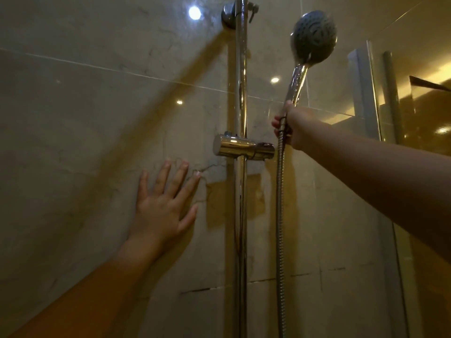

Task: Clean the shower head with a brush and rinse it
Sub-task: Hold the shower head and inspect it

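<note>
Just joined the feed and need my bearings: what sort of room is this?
Most likely a bathroom shower stall: a chrome riser rail with a slider bracket on a tiled wall, a glass screen, and the right hand gripping a shower head on a metal hose.

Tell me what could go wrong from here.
The right hand grips the shower head at the handle's very bottom, so the raised head may tip or slip.
The hose hangs close beside the slider bracket and could snag on it.
The left hand lies flat on the glossy wall; it might slide if leaned on.
</note>
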